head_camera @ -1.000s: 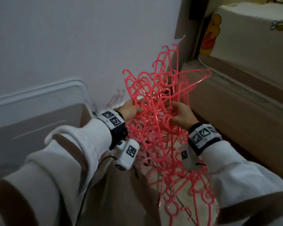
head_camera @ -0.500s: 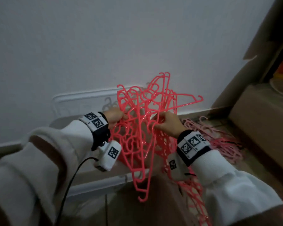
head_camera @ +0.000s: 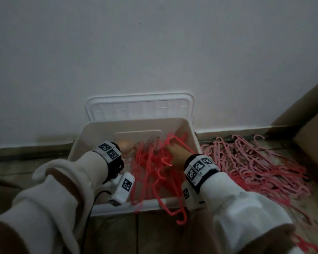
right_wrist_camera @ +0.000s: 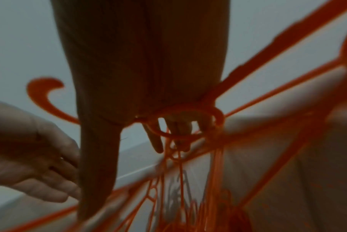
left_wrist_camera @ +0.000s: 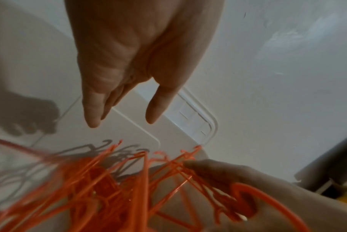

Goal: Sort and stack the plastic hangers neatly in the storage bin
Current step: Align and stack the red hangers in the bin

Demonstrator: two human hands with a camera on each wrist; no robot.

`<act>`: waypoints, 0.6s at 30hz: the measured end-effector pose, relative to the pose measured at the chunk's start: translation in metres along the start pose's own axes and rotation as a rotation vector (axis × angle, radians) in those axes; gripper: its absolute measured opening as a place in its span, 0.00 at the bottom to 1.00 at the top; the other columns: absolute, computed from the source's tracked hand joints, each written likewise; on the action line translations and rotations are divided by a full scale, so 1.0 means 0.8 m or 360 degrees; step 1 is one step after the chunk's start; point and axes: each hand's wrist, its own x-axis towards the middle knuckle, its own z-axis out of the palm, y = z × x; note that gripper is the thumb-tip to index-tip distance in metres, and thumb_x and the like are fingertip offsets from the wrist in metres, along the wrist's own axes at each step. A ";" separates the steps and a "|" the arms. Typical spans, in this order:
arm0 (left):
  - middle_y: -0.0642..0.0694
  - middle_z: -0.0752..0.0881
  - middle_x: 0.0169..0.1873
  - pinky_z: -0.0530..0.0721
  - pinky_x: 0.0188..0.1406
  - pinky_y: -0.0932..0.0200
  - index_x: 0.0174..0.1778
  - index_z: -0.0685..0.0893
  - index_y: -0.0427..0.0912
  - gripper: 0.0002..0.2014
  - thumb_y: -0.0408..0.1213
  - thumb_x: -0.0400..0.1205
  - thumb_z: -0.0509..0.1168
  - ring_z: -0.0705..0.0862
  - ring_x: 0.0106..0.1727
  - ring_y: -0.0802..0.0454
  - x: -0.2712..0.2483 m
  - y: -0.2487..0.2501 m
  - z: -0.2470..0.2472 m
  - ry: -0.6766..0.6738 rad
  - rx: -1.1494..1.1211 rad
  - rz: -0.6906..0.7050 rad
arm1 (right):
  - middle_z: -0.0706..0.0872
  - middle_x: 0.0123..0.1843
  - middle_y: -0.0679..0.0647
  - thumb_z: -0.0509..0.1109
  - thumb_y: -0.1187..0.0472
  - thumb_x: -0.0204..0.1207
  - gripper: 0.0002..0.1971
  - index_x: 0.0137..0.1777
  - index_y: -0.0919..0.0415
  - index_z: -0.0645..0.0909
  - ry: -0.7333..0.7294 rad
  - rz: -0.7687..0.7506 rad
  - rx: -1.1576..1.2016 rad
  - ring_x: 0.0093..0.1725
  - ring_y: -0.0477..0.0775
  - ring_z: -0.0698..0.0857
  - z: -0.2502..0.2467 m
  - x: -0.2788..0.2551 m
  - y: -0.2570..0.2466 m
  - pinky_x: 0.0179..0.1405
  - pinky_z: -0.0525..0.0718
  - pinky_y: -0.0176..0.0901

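Observation:
A white storage bin (head_camera: 99, 134) stands on the floor against the wall. A tangled bundle of red plastic hangers (head_camera: 154, 169) lies inside it, with a few hooks hanging over the front rim. My right hand (head_camera: 174, 153) is down in the bin and grips the bundle near its hooks; in the right wrist view (right_wrist_camera: 168, 141) a hanger ring loops round its fingers. My left hand (head_camera: 126, 146) hovers at the bin's back left. In the left wrist view it (left_wrist_camera: 120, 122) has straight fingers and holds nothing, just above the hangers (left_wrist_camera: 108, 180).
The bin's lid (head_camera: 140, 105) leans on the wall behind it. A loose heap of pink hangers (head_camera: 255, 162) covers the floor to the right of the bin. A cardboard box (head_camera: 316, 143) stands at the far right.
The bundle came down from chest height into the bin. My left hand let go of it and opened. The head view turned down toward the bin.

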 end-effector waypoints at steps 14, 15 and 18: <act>0.43 0.83 0.38 0.80 0.44 0.66 0.55 0.83 0.31 0.13 0.18 0.77 0.61 0.82 0.42 0.55 -0.033 0.072 0.128 -0.0322 0.0190 0.0856 | 0.86 0.56 0.64 0.67 0.70 0.76 0.12 0.58 0.69 0.81 0.0446 0.0147 0.0618 0.56 0.58 0.84 -0.066 -0.050 0.106 0.55 0.79 0.41; 0.40 0.84 0.42 0.81 0.53 0.58 0.56 0.84 0.32 0.14 0.19 0.76 0.62 0.81 0.48 0.50 -0.036 0.072 0.141 -0.0354 0.0227 0.0916 | 0.86 0.55 0.64 0.66 0.65 0.78 0.11 0.58 0.69 0.81 0.0412 0.0156 0.0661 0.55 0.58 0.84 -0.066 -0.056 0.115 0.56 0.80 0.44; 0.37 0.88 0.49 0.81 0.56 0.51 0.54 0.86 0.40 0.14 0.25 0.75 0.65 0.84 0.50 0.47 -0.043 0.073 0.172 -0.0344 0.0538 0.1091 | 0.86 0.55 0.64 0.62 0.53 0.81 0.17 0.57 0.68 0.81 0.0363 0.0235 0.0883 0.56 0.61 0.85 -0.066 -0.074 0.134 0.60 0.82 0.59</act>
